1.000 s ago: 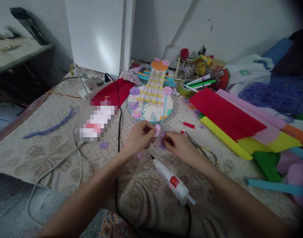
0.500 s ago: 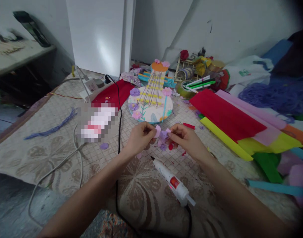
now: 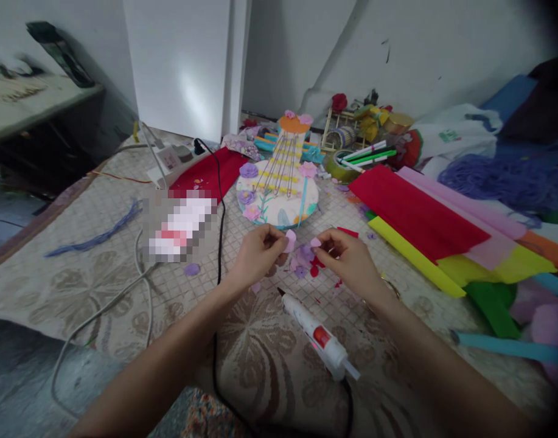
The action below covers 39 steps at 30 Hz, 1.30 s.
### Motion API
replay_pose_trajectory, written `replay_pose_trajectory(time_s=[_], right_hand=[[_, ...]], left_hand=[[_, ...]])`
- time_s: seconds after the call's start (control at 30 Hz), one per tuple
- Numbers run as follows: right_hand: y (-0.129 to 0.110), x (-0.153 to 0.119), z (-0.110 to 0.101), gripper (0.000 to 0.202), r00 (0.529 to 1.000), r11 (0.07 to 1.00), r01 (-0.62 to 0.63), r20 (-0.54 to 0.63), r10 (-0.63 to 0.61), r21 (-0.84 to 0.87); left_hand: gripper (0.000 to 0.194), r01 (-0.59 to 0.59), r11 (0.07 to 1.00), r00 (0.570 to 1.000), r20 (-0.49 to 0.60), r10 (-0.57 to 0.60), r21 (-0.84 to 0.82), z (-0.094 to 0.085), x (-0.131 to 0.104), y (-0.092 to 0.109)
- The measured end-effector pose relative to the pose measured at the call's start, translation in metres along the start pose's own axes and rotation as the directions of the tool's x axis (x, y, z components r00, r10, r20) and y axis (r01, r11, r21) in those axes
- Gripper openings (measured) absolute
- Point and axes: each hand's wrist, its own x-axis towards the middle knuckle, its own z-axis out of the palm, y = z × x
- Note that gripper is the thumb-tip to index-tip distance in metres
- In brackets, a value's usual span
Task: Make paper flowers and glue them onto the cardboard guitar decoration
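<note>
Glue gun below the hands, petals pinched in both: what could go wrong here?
The glue gun lies nozzle-first toward the right hand; if hot, its tip could burn a wrist or mark the mat. Its black cord runs under the left hand and might snag. Loose purple petals could scatter.

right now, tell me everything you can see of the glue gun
The glue gun is white, plastic by the look, with a red patch on its side and a dark pointed tip. It lies flat on the patterned mat, tip toward the hands, a clear glue stick poking out of its back end. A black cord runs beside it. Neither the left hand nor the right hand touches it.
</note>
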Motion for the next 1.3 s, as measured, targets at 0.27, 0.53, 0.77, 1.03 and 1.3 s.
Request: replay_pose_trajectory(time_s=[0.27,0.53,0.77,1.03,1.3], right_hand=[[0.004,-0.002,0.005,0.013,0.983,0.951,-0.122,0.165,0.077,0.284],[0.004,-0.001,-0.002,0.019,0.967,0.994,-0.028,0.256,-0.001,0.110],[-0.009,0.004,-0.020,0.027,0.949,0.905,0.305,0.170,-0.264,-0.296],[-0.017,0.007,-0.006,0.007,0.999,0.993,0.022,0.025,-0.026,0.119],[-0.017,0.004,0.025,0.015,0.972,0.765,-0.222,0.072,0.224,0.605]], left_hand=[[0.020,0.115,0.979,0.982,0.166,-0.086,-0.169,0.001,-0.004,0.007],[0.019,0.149,0.946,0.979,0.180,-0.099,-0.288,0.004,-0.003,0.005],[0.018,0.139,0.970,0.976,0.196,-0.100,-0.199,0.003,-0.004,0.007],[0.019,0.113,0.980,0.988,0.125,-0.093,-0.166,0.004,-0.005,0.005],[0.017,0.088,0.984,0.996,0.021,-0.086,-0.155,0.009,-0.007,0.009]])
